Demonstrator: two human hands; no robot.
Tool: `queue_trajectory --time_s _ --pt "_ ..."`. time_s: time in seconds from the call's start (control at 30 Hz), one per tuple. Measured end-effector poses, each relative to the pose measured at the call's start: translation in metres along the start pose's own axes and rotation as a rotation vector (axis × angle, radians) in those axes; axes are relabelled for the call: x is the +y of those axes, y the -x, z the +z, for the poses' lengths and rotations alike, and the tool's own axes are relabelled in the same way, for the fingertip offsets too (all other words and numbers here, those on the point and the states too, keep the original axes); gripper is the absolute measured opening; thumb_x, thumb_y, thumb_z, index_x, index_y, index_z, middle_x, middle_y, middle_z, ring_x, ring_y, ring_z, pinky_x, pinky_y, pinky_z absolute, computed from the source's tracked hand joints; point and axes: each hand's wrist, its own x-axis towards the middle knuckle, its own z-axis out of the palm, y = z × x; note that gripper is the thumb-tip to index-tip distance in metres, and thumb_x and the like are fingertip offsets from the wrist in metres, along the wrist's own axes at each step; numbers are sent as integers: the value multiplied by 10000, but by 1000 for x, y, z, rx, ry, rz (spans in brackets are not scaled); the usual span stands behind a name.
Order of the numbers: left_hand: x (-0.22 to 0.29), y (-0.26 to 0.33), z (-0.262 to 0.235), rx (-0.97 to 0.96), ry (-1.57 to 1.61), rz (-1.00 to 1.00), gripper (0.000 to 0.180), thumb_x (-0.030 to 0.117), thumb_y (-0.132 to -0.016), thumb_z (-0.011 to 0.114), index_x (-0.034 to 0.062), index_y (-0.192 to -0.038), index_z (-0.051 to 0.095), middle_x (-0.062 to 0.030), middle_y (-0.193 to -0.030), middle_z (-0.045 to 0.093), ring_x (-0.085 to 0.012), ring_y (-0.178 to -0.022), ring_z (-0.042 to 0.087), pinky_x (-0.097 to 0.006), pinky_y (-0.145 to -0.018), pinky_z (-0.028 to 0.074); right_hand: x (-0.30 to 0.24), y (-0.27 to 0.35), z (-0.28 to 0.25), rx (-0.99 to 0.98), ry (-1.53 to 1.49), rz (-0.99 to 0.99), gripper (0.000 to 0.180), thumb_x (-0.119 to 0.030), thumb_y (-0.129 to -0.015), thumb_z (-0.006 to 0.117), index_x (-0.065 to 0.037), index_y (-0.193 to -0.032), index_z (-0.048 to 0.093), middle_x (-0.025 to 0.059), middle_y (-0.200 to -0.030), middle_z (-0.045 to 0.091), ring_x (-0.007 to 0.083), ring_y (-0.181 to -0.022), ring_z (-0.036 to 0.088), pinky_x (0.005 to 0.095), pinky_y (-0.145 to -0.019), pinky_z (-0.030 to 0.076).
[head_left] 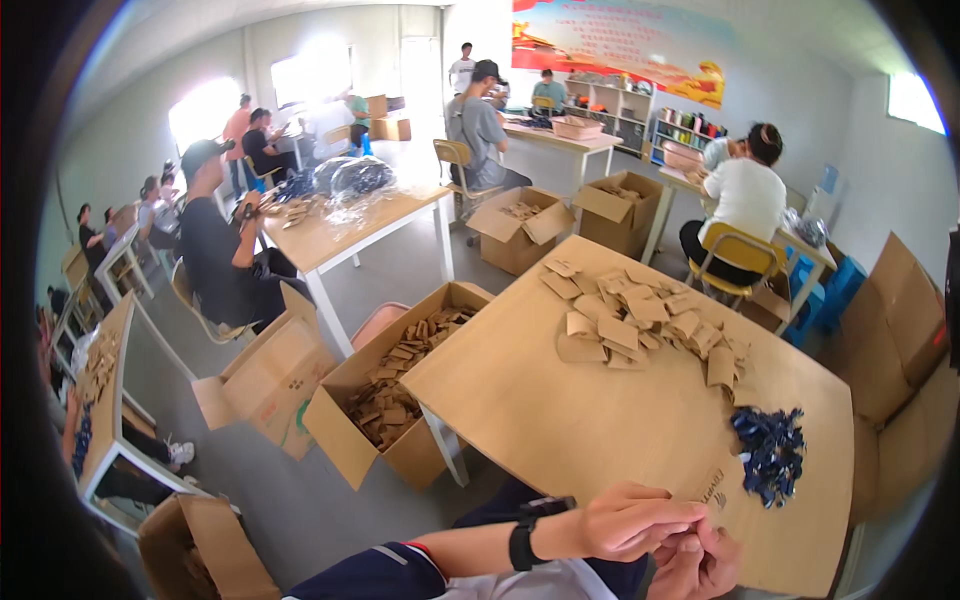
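Note:
My left hand (632,522), with a black band on its wrist, is closed in a pinch over the near edge of the wooden table (510,400). Just below it, my right hand (697,566) is pinched too, and the fingertips of both meet. Whatever sits between them is too small or hidden to make out. Right of the hands lies a heap of small dark blue pieces (768,455), shiny in places. Farther back on the tabletop spreads a loose pile of folded brown cardboard pieces (625,318).
An open carton (345,440) full of brown cardboard pieces stands left of the table. More cartons (520,235) sit beyond it, and large cardboard sheets (885,340) lean at the right. Co-workers sit at other tables, one on a yellow chair (738,255) ahead right.

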Motion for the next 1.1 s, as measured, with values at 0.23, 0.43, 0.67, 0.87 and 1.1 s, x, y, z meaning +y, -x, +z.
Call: queue_trajectory --time_s 0.23,0.43,0.67,0.87,1.1 --pt "-15 -14 -32 -606 -366 545 182 55 -844 579 10 -1004 655 -55 -795 599 -201 -694 570 -273 -678 504 -17 -36 13 -95 -287 721 757 -338 -847 618 84 -1408 338 128 -1148 576 194 -1042 565 309 -918 434" --pt "-9 -24 -30 -444 -85 -133 282 122 -781 724 112 -1054 658 -42 -1100 589 -256 -975 531 -399 -897 384 -6 -24 3 -157 -642 866 561 -273 -863 606 54 -1289 443 155 -1147 574 225 -956 596 330 -714 512" --pt "-16 -32 -38 -799 208 -318 44 159 -849 693 120 -871 688 -114 -1404 492 -339 -1238 388 -472 -1059 273 -31 -25 -6 -288 -378 1007 224 -61 -888 612 42 -1082 566 110 -790 605 113 -611 536 210 -431 369" --pt "-25 -17 -31 -529 361 -628 129 174 -866 695 85 -777 669 -154 -1256 567 -275 -1134 488 -396 -984 355 -15 -32 3 -274 20 889 230 -57 -884 666 34 -1079 584 100 -850 648 198 -761 625 283 -657 489" --pt "-27 2 -9 -258 429 -960 348 122 -814 743 94 -1093 537 -112 -1382 380 -168 -1100 485 -312 -893 413 2 -41 2 -316 391 464 315 -2 -824 698 -5 -1119 586 185 -1005 653 382 -888 653 377 -745 525"
